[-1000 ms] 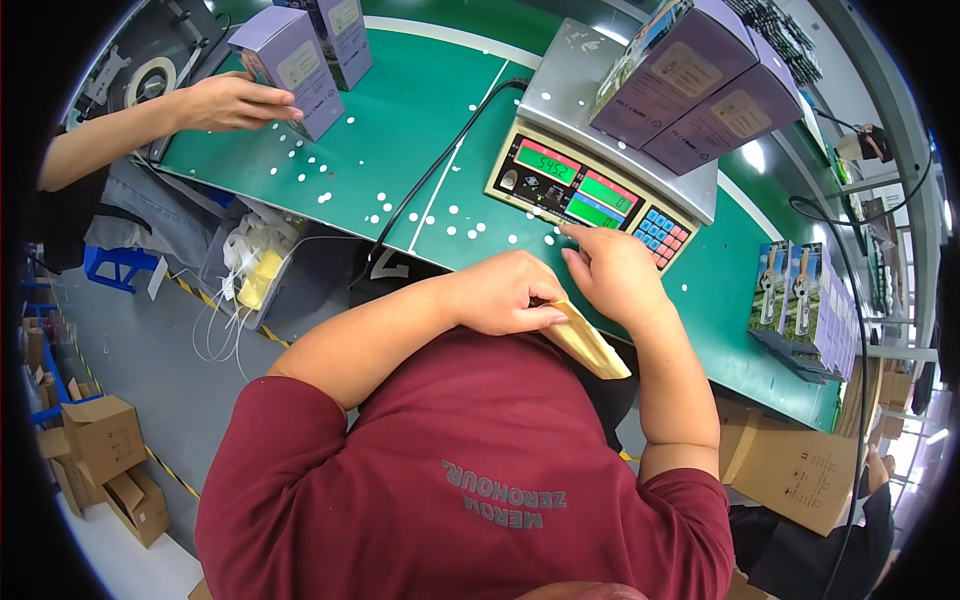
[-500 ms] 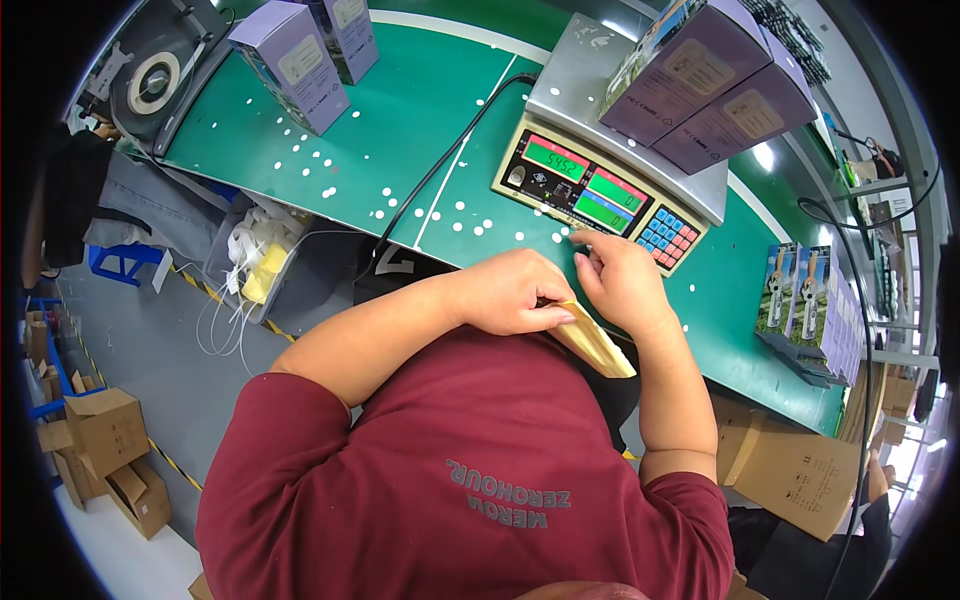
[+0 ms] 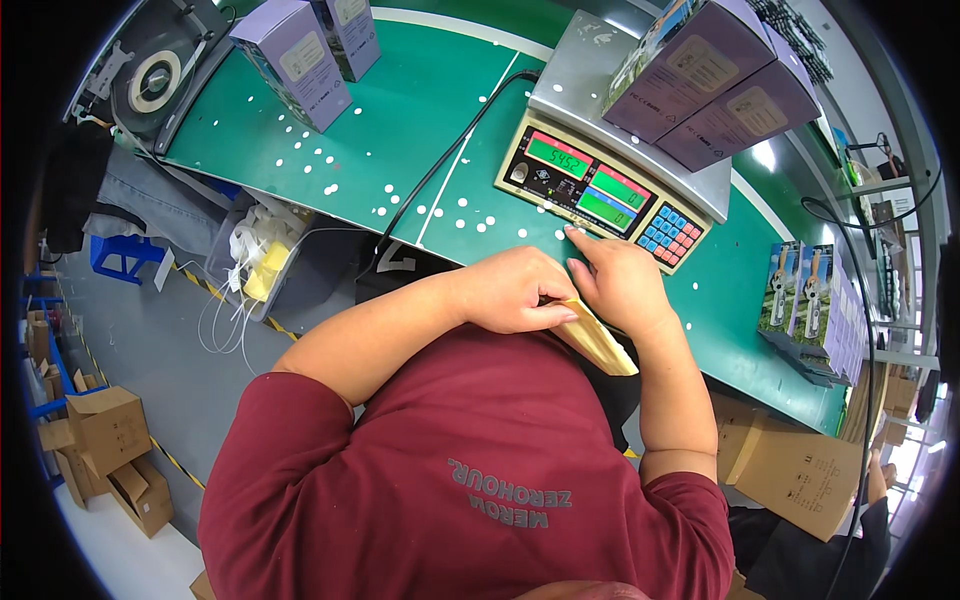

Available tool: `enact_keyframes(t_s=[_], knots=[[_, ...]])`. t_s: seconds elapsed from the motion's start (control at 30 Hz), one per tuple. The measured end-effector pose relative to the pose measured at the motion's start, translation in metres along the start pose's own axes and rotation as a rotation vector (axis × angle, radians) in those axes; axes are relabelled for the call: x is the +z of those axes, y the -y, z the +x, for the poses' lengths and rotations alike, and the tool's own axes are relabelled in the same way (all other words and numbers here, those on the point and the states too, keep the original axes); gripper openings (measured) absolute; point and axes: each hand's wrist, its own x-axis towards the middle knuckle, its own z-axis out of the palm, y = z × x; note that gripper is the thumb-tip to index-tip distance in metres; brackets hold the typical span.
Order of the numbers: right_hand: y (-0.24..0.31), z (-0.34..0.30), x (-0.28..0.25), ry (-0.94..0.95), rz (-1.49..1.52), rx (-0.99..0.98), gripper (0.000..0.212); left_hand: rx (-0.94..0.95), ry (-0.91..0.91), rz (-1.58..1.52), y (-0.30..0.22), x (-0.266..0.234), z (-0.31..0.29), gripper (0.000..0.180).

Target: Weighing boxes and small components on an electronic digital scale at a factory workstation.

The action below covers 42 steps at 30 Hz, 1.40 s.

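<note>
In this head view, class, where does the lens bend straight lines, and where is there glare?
Head view: the green table edge curves toward the black rim; glare whitens the table by the purple boxes; both hands, left hand and right hand, look sharp.

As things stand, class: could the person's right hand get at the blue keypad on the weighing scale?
Probably yes. The right hand rests by the weighing scale, its blue keypad just beyond the fingertips, with only bare green table between.

Dark red short-sleeved T-shirt [image 3: 470, 480], lower centre of the frame.
Sleeves ending above the elbows, forearms bare; pale grey printed lettering across the chest; left hand [image 3: 515, 290] and right hand [image 3: 620, 285] bare, without gloves, rings or watch.
</note>
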Motion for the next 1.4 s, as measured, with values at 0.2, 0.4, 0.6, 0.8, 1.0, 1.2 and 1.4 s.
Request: enact_keyframes(t_s=[0.2, 0.4, 0.6, 0.8, 1.0, 1.2, 1.4], knots=[[0.004, -0.002, -0.011, 0.004, 0.194, 0.142, 0.04, -0.013, -0.006, 0.019, -0.001, 0.0, 0.0, 0.008], [0.009, 0.005, -0.006, -0.015, 0.184, 0.134, 0.039, 0.035, -0.064, -0.028, 0.003, 0.005, 0.0, 0.022], [0.012, 0.01, -0.005, -0.009, 0.122, 0.134, 0.033, -0.024, -0.003, 0.01, 0.001, 0.002, -0.001, 0.008], [0.005, 0.012, 0.005, -0.081, 0.097, 0.088, 0.024, -0.001, 0.001, 0.013, 0.001, 0.001, -0.001, 0.008], [0.005, 0.037, 0.005, -0.417, -0.121, -0.241, 0.022, 0.04, -0.06, -0.071, 0.001, 0.006, 0.001, 0.018], [0.005, 0.057, 0.01, -0.417, -0.211, -0.331, 0.02, 0.012, -0.007, -0.004, 0.0, 0.001, -0.001, 0.008], [0.004, 0.059, 0.017, -0.449, -0.263, -0.332, 0.018, 0.036, -0.007, -0.003, 0.0, 0.002, -0.001, 0.009]])
